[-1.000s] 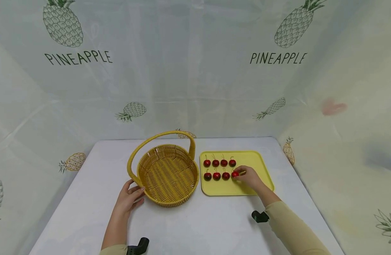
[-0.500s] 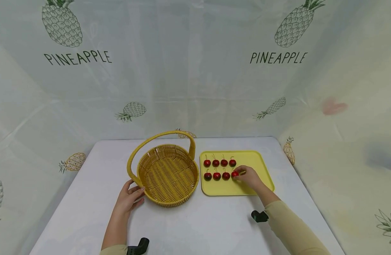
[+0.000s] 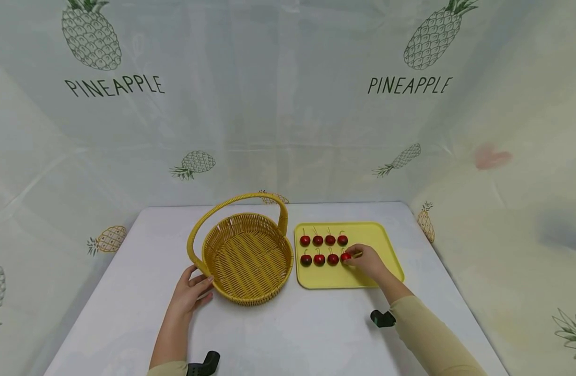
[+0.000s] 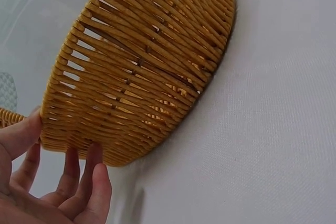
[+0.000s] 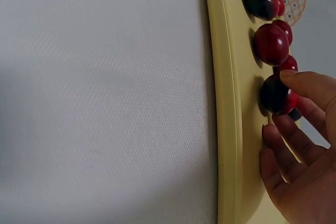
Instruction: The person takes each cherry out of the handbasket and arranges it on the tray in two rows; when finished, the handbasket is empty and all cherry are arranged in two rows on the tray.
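Note:
A round yellow-brown wicker basket (image 3: 252, 261) with a tall arched handle stands left of centre, with nothing inside it. My left hand (image 3: 186, 292) grips its near-left side by the handle base; in the left wrist view the thumb lies at the rim and the fingers bend against the woven wall (image 4: 131, 87). To the right, a yellow tray (image 3: 379, 243) carries two rows of dark red cherries with stems. My right hand (image 3: 366, 261) pinches the rightmost cherry (image 3: 345, 257) of the front row between thumb and fingers. That cherry (image 5: 276, 95) looks half dark in the right wrist view.
Both basket and tray rest on a white table (image 3: 288, 334), close beside each other. A pale curtain (image 3: 288, 104) printed with pineapples hangs behind and at the sides. Other cherries (image 3: 332, 259) sit just left of the pinched one.

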`<control>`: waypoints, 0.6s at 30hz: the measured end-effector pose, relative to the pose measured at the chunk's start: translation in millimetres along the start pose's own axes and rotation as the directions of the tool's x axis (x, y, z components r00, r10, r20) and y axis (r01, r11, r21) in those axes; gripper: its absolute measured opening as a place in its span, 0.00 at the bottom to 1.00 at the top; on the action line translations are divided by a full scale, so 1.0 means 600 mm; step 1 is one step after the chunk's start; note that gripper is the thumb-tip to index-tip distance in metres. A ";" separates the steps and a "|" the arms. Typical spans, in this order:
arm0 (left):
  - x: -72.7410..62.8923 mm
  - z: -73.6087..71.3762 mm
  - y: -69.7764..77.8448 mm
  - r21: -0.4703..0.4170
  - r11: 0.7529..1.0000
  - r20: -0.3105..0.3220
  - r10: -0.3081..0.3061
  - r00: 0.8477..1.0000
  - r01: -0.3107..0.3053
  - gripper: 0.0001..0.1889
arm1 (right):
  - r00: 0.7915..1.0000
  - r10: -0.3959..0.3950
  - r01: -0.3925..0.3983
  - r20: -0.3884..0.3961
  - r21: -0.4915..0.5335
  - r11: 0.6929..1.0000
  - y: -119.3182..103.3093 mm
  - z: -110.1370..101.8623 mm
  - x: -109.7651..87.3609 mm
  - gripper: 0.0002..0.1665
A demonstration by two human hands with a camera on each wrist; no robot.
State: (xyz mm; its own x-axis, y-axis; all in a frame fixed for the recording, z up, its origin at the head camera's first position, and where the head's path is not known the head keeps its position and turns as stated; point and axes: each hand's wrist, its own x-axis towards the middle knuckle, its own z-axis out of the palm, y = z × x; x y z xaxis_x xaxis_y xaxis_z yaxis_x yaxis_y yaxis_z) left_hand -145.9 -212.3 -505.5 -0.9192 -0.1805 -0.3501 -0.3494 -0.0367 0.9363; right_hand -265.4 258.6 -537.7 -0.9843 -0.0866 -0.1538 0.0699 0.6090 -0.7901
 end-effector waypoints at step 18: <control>0.005 -0.003 0.005 -0.001 1.000 0.019 -0.003 1.000 0.003 0.38 | 1.000 0.016 -0.016 0.009 -0.008 1.000 -0.003 0.003 -0.002 0.14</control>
State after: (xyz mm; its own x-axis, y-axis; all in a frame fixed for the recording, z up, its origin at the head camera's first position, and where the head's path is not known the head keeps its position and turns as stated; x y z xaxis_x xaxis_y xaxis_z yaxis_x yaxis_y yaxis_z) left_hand -149.4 -214.6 -503.5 -0.9214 -0.1618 -0.3534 -0.3520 -0.0380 0.9352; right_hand -264.2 256.3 -537.2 -0.9816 -0.0841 -0.1715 0.0839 0.6165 -0.7829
